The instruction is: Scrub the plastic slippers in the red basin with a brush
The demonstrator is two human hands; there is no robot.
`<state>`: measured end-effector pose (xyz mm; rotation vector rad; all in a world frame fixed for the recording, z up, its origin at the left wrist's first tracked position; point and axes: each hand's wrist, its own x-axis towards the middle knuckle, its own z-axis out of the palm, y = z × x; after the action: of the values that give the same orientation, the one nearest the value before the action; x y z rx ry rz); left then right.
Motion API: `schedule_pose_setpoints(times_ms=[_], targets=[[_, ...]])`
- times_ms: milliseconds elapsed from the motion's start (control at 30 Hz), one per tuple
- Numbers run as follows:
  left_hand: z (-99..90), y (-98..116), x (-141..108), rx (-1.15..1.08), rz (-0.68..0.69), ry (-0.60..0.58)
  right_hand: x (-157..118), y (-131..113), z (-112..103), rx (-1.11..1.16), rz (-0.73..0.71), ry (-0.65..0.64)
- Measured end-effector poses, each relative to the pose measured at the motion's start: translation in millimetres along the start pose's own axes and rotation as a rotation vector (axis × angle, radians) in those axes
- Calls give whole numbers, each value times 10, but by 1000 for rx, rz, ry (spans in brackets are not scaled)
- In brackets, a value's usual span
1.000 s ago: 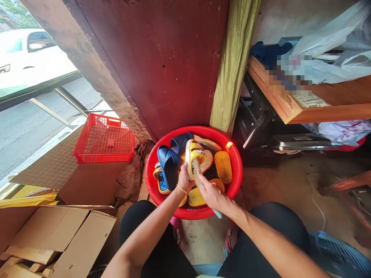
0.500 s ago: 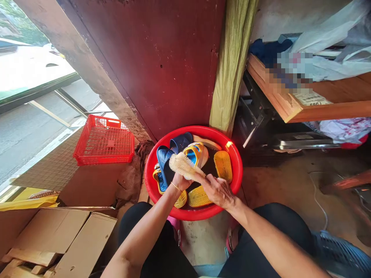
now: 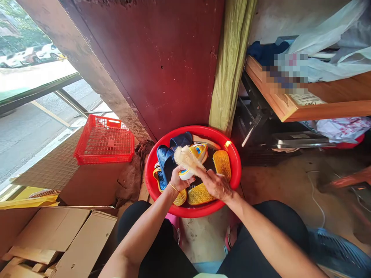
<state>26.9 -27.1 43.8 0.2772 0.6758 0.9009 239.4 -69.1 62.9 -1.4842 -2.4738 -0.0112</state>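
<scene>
My left hand (image 3: 180, 180) is closed on the heel end of a yellow, white and blue slipper (image 3: 199, 151) above a red basin (image 3: 237, 170). My right hand (image 3: 218, 187) grips the handle of a pale bristle brush (image 3: 187, 159), whose head lies over the slipper and hides its middle. Dark water fills the basin. Blue slippers (image 3: 165, 156) rest at its left side, and yellow soles (image 3: 222, 164) show at the right and front.
A red plastic crate (image 3: 107, 141) sits left of the basin, with cardboard boxes (image 3: 52, 229) nearer. At the right are a wooden tray (image 3: 324, 112) on a black frame and a blue fan (image 3: 339, 251). A maroon panel (image 3: 174, 69) stands behind.
The slipper has turned in my left hand, its toe now pointing away to the right and its white heel showing. The brush has shifted slightly right. Outside, the large white vehicle has moved off.
</scene>
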Motion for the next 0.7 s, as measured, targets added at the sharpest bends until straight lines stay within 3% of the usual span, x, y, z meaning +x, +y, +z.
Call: schedule_pose_setpoints(times_ms=[133, 233, 300, 367, 533, 600, 633, 700], targets=[[-37, 187, 54, 189, 138, 72, 139, 439, -109, 64, 398, -111], [-97, 277, 154, 525, 323, 272, 182, 747, -180, 141, 581, -88], [-172, 313, 229, 822, 433, 452, 153, 835, -213, 143, 644, -109], [-257, 339, 282, 1124, 510, 611, 92, 855, -250, 112, 678, -211], [-253, 233, 247, 1698, 808, 856, -36, 762, -370, 57, 590, -520], [-138, 59, 190, 1823, 959, 800, -34, 684, -406, 40, 554, -589], [-76, -52, 164, 1881, 1023, 693, -23, 645, -421, 38, 539, -618], [20, -283, 135, 1994, 1058, 357, 3, 591, -451, 68, 489, -664]])
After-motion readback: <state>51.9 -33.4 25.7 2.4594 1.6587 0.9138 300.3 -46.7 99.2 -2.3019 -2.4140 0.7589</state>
